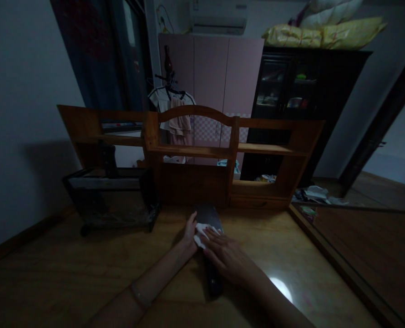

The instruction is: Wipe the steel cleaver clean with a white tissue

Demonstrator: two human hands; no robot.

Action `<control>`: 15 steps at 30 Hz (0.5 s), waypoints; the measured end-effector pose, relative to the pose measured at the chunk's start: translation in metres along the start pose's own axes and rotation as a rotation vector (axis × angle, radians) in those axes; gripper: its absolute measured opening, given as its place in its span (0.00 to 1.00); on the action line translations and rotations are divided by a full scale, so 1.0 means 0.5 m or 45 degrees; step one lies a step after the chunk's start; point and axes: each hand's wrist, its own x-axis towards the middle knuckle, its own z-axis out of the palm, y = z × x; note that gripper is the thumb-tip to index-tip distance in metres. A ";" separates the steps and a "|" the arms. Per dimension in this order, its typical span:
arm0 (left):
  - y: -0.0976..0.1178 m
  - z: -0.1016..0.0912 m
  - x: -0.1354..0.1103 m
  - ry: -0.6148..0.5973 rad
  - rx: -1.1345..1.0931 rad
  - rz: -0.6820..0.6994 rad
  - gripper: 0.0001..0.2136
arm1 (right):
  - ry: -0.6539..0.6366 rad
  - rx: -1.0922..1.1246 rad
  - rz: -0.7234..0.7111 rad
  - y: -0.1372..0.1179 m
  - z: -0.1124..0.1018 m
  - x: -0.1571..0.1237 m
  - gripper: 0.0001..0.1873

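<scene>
A cleaver lies on the wooden desktop, its broad grey blade pointing away from me and its black handle toward me. My left hand grips the left side of the blade near the handle, thumb pointing forward; some of its fingers are hidden. On the blade's face, my right hand presses a crumpled white tissue under its fingers. The right palm passes over the top of the handle.
A black-framed box with a see-through front stands at the left. Behind the cleaver rises a wooden shelf unit. A raised wooden edge borders the desktop on the right. Farther back are pink wardrobe doors and a dark cabinet.
</scene>
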 end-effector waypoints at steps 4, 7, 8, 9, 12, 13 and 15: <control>-0.001 0.008 -0.001 -0.078 -0.065 0.118 0.15 | 0.037 -0.042 0.088 0.026 0.015 0.000 0.24; 0.000 0.014 -0.009 -0.160 -0.066 0.111 0.18 | 0.089 -0.096 0.163 0.046 0.021 -0.001 0.24; 0.001 0.015 -0.012 -0.182 -0.058 0.104 0.18 | 0.108 -0.115 0.185 0.051 0.022 -0.001 0.24; 0.001 0.016 -0.015 -0.195 -0.052 0.100 0.19 | 0.127 -0.136 0.207 0.056 0.024 -0.002 0.24; 0.002 0.018 -0.019 -0.175 -0.031 0.105 0.20 | 0.194 -0.192 0.283 0.067 0.026 -0.002 0.24; 0.002 0.018 -0.019 -0.166 -0.025 0.109 0.20 | 0.222 -0.206 0.300 0.068 0.024 -0.002 0.24; 0.002 0.019 -0.019 -0.177 -0.031 0.115 0.20 | 0.262 -0.211 0.280 0.065 0.018 -0.002 0.24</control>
